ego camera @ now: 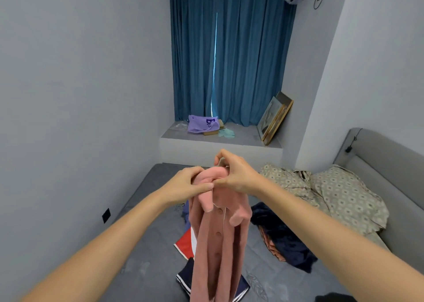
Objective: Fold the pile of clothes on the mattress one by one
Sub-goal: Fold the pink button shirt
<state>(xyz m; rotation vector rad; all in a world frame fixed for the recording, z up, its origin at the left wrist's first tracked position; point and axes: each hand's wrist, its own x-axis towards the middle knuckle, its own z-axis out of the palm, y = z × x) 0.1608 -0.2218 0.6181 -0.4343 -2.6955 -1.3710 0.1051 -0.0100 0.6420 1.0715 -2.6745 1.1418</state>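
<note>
I've got the pink fleecy button-front garment (pixel 218 239) lifted clear of the grey quilted mattress (pixel 146 239), hanging full length so the front with its buttons falls straight and I can find the shoulders before laying it down. My left hand (pixel 190 184) grips the bunched collar area, fingers curled over the top and thumb pressed in from the side; my right hand (pixel 231 173) pinches the same collar zone from the other side, upper fingers raised as if picking out a tag or seam, probably to spread the neckline apart. Hands nearly touch, so the garment isn't opened out yet. Below and behind it the rest of the pile waits on the mattress: a red piece with white trim (pixel 184 244), a dark navy striped-hem piece (pixel 184 276), a crumpled navy garment (pixel 284 239) to the right. Further right a beige patterned bedsheet and pillow (pixel 339 196) sit against the grey padded headboard (pixel 385 164). Far back, a purple bag (pixel 202 124) and leaning framed pictures (pixel 275 116) rest on the window ledge (pixel 243 136) under teal curtains (pixel 229 56).
</note>
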